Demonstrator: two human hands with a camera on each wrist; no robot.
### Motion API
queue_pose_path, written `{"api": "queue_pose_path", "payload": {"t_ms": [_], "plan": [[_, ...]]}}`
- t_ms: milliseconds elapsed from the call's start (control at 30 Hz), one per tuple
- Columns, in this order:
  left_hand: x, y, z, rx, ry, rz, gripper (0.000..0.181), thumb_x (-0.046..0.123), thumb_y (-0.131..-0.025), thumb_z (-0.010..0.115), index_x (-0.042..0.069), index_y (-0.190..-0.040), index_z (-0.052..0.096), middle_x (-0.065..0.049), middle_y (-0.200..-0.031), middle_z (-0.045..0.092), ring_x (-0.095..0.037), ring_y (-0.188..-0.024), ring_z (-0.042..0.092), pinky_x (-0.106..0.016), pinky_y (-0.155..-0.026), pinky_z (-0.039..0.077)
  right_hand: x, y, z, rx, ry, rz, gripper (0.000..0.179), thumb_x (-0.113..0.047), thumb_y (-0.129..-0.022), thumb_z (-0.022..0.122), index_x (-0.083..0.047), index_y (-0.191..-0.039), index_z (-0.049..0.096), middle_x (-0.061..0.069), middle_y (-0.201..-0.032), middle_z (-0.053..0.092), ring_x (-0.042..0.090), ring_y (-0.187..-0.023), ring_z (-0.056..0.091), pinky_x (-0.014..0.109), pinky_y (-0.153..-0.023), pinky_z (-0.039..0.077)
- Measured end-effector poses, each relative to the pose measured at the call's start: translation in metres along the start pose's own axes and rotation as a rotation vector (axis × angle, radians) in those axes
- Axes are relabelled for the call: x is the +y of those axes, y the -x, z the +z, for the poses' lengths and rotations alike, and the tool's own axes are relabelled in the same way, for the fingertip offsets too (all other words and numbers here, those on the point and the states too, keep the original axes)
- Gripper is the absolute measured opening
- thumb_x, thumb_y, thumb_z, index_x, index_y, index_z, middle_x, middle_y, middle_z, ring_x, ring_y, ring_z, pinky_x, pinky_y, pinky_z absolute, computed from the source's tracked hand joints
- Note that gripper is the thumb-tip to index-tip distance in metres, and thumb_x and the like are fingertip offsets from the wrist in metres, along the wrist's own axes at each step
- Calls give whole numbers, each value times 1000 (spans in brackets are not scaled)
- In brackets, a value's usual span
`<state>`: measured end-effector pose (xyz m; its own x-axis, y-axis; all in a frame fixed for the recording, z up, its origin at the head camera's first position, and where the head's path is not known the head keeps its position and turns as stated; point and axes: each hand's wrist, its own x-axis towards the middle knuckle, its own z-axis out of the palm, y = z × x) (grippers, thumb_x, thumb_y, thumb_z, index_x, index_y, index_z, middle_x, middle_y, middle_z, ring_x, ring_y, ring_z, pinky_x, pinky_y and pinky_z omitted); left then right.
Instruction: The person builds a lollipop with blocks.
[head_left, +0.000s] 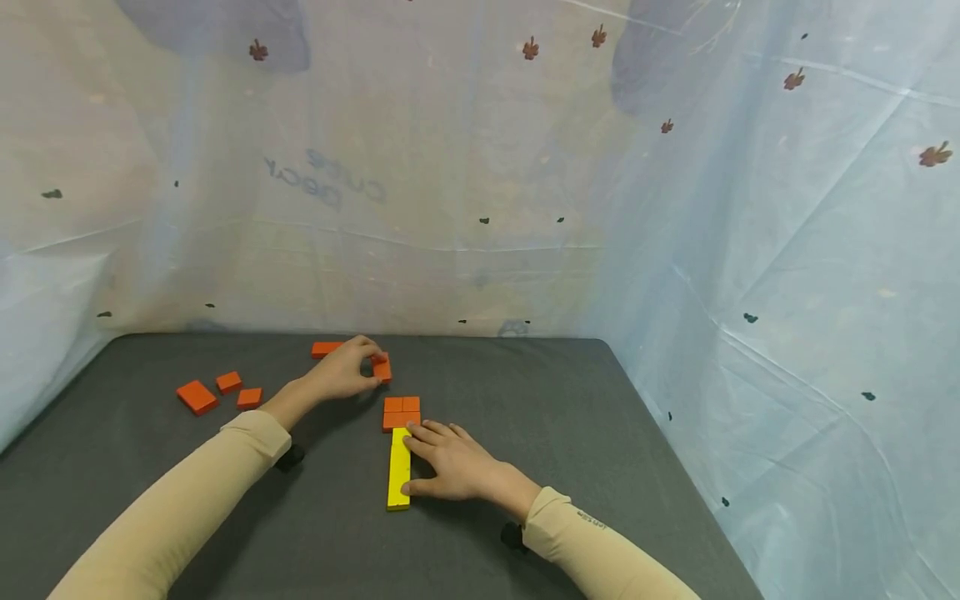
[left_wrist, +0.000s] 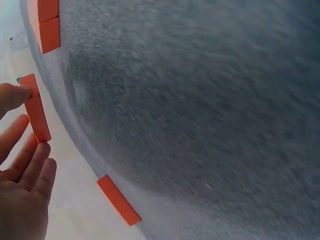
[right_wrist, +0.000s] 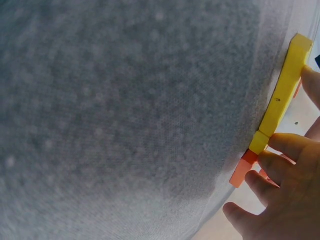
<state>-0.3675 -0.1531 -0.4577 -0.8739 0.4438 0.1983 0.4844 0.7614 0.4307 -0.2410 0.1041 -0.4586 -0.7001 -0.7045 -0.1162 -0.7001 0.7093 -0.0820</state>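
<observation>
My left hand (head_left: 343,368) pinches an orange block (head_left: 382,369) between thumb and fingers, above the table's far part. In the left wrist view that orange block (left_wrist: 37,110) shows as a flat bar, with the thumb on one side. My right hand (head_left: 453,462) lies beside a yellow bar (head_left: 399,479), its thumb and fingertips against the bar's right side. The right wrist view shows a long yellow block (right_wrist: 282,90) end to end with a short yellow block (right_wrist: 259,142). Orange blocks (head_left: 402,413) sit together in a square at the yellow bar's far end.
Left of the left hand lie three loose orange blocks (head_left: 197,397). Another orange block (head_left: 326,349), partly behind the left hand, is near the far edge. The dark grey table (head_left: 540,400) ends at a hanging translucent sheet (head_left: 450,275) with small printed shapes.
</observation>
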Motion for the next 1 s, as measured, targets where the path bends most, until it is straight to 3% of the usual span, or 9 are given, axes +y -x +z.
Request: {"api": "queue_pose_path", "payload": {"t_ms": [533,1000], "plan": [[-3,24,-1,-114,-29,56,37,21,-84,73,10,-118,64,-12,-128,52,-32,-112,56,-49,-88,50,-1,0,-1,1,-2,0,77,-68,-90,45,-24,-151,31,-4,-159,23,21,-146,23,53,-113,27],[-1,29,8,-149,-13,68,38,23,-82,74,14,-118,65,-7,-123,54,-27,-109,56,-48,-91,49,-1,0,-1,-11,-3,4,77,-68,-90,44,-25,-152,29,-6,-159,21,21,-146,22,52,-114,27]]}}
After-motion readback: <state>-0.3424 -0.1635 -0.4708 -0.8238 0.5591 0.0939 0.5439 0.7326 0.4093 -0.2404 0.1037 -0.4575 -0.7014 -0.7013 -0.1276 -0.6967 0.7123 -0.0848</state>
